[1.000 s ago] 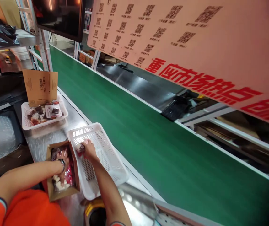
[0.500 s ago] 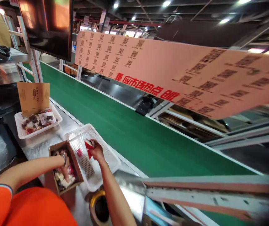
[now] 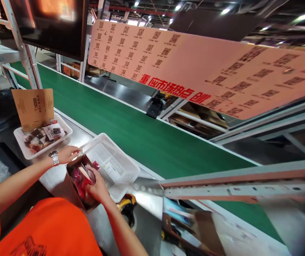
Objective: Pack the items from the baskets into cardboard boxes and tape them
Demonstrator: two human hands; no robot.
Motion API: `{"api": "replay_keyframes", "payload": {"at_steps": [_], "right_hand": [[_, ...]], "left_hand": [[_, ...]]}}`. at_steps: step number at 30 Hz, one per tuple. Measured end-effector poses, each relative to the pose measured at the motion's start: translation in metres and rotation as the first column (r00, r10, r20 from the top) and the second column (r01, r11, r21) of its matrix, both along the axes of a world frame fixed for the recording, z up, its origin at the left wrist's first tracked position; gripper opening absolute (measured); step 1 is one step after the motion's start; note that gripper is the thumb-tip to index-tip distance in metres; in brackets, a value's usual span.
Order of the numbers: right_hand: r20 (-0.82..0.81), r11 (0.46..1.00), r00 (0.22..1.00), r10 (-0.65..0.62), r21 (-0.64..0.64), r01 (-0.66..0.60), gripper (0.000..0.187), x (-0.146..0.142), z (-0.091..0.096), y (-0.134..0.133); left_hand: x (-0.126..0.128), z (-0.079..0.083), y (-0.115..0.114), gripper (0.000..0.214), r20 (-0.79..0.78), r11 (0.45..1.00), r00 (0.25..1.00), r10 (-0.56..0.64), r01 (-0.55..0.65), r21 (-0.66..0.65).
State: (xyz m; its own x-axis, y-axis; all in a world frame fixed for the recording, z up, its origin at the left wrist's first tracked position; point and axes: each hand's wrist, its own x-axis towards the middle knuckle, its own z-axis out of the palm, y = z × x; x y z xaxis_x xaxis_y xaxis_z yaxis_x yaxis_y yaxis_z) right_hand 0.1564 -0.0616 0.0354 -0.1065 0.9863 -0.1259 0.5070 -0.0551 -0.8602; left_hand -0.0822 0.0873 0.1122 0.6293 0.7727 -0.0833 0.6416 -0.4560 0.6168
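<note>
My right hand (image 3: 96,184) is inside the open cardboard box (image 3: 73,188), its fingers closed on a red-and-white packet (image 3: 85,175). More red packets lie around that one in the box, partly covered by the hand. My left hand (image 3: 68,154), with a metal watch on the wrist, is at the far rim of the box, fingers bent over the edge. Right behind the box stands a white plastic basket (image 3: 127,167), with a small red packet (image 3: 96,165) and a pale label inside.
A second white basket (image 3: 29,153) at the left holds several packets and an upright cardboard piece (image 3: 35,110). Beyond runs a green conveyor belt (image 3: 125,142). A tape dispenser (image 3: 128,209) lies right of the box. A metal rail (image 3: 221,185) crosses at the right.
My right hand has brought the red-and-white packet from over the basket down into the box. My left hand has come out of the box to its far rim. The view has shifted.
</note>
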Motion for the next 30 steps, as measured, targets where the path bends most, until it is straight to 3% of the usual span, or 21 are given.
{"api": "replay_keyframes", "payload": {"at_steps": [3,5,10,14,18,21,24,27,30], "right_hand": [[0.145,0.993,0.989,0.014,-0.118,0.003,0.106,-0.024,-0.004,0.015],[0.309,0.989,0.950,0.044,-0.151,0.003,0.108,-0.029,0.004,0.018],[0.638,0.992,0.763,0.107,-0.123,-0.037,0.073,-0.019,0.023,0.014],[0.659,0.962,0.705,0.263,-0.129,-0.239,0.051,-0.016,0.013,0.008],[0.590,0.908,0.699,0.404,-0.165,-0.386,0.069,-0.006,-0.001,-0.013],[0.437,0.883,0.789,0.432,-0.026,-0.469,0.085,0.023,0.006,-0.020],[0.349,0.943,0.897,0.272,0.087,-0.320,0.069,0.064,0.013,0.001],[0.473,0.993,0.874,0.115,-0.029,-0.115,0.062,0.094,-0.001,0.043],[0.529,0.980,0.829,0.183,-0.163,-0.112,0.057,0.094,-0.035,0.082]], "left_hand": [[-0.018,-0.001,-0.009,0.038,0.042,0.999,0.999,-0.033,0.034,-0.010],[-0.025,-0.003,-0.020,0.045,0.021,0.994,0.994,-0.106,0.106,-0.009],[-0.026,-0.014,-0.038,0.079,-0.048,0.959,0.958,-0.282,0.281,-0.031],[-0.010,-0.029,-0.042,0.112,-0.131,0.919,0.909,-0.395,0.389,-0.069],[0.012,-0.046,-0.046,0.129,-0.201,0.879,0.856,-0.477,0.460,-0.127],[0.026,-0.055,-0.051,0.134,-0.290,0.900,0.853,-0.435,0.403,-0.164],[0.038,-0.063,-0.056,0.139,-0.403,0.942,0.852,-0.333,0.281,-0.184],[0.051,-0.073,-0.062,0.140,-0.541,0.952,0.789,-0.293,0.190,-0.238],[0.064,-0.094,-0.070,0.141,-0.633,0.956,0.726,-0.270,0.125,-0.265]]}}
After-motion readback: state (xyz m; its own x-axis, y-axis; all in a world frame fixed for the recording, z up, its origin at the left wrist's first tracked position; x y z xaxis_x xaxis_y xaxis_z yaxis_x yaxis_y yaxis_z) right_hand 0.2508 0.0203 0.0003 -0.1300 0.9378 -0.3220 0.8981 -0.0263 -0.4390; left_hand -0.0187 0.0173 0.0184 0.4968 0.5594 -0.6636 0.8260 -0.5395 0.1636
